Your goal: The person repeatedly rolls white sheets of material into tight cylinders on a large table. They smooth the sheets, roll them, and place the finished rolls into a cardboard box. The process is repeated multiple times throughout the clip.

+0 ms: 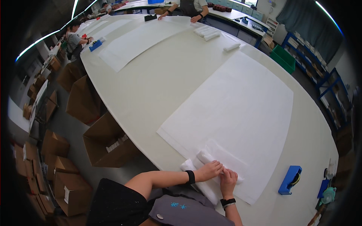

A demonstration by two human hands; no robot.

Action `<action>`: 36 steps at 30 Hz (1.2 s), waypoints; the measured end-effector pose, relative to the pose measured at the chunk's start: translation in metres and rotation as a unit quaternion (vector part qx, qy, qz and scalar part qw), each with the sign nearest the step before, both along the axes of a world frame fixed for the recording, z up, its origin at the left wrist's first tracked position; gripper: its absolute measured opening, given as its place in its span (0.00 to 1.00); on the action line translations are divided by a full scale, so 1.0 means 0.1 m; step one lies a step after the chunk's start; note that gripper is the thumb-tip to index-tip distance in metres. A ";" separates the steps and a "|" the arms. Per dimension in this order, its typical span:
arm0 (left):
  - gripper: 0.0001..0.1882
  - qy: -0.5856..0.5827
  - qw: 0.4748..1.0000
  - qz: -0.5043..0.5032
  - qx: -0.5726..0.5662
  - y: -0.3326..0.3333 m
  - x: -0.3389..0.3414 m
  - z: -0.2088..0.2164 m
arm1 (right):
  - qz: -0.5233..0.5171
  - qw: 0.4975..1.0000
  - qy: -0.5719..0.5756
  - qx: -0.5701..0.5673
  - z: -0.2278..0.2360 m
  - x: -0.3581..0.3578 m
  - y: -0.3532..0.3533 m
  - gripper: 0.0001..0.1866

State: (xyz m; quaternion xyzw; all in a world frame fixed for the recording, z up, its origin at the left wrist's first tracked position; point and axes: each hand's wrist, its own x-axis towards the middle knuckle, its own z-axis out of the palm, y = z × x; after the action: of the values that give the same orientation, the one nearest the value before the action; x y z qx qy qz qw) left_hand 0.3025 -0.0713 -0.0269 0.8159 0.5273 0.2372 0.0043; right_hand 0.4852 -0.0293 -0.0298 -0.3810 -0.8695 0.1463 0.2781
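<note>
A large, thin white sheet (241, 101) lies flat over the right part of the pale table, reaching from the far side to my body. At its near end is a small white roll (205, 156) of soft, thin material. My left hand (210, 170) is closed on the roll, its fingers bent over the top. Close beside it, my right hand (228, 181) grips the same roll, with the fingertips of both hands nearly touching. Another white roll (209, 191) rests between my hands and my body, partly hidden by my left forearm.
A blue tape dispenser (290, 180) stands to the right. Several white rolls (206, 32) lie at the far edge, near a co-worker (192, 7) handling another sheet (145, 39). Open cardboard boxes (94, 150) line the table's left side; a green crate (283, 59) is at far right.
</note>
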 end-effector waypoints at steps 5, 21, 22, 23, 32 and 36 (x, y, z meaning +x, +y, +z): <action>0.18 -0.015 0.999 0.027 -0.011 0.02 -0.02 -0.04 | 0.013 1.000 -0.003 -0.022 0.00 -0.05 0.04 0.18; 0.21 -0.082 0.993 0.040 -0.070 0.24 -0.02 -0.09 | 0.021 0.986 -0.026 -0.163 0.16 -0.08 0.35 0.12; 0.21 -0.072 0.994 0.043 -0.073 0.26 -0.03 -0.09 | 0.004 0.994 -0.019 -0.109 0.16 -0.11 0.28 0.13; 0.20 -0.077 0.993 0.046 -0.073 0.25 -0.02 -0.10 | -0.012 0.998 -0.013 -0.055 0.16 -0.13 0.18 0.15; 0.12 -0.101 0.987 0.077 -0.096 0.41 -0.04 0.09 | 0.000 1.000 -0.008 -0.015 0.09 -0.12 0.33 0.13; 0.10 -0.062 0.996 0.067 0.018 0.36 -0.01 0.04 | 0.002 0.997 -0.034 -0.071 0.11 -0.11 0.46 0.11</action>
State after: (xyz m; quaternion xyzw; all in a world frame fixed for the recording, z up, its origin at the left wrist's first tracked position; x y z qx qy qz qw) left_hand 0.3019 -0.0356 -0.0227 0.7620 0.5755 0.2967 0.0062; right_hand 0.4741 0.0165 -0.0188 -0.4027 -0.8667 0.1952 0.2206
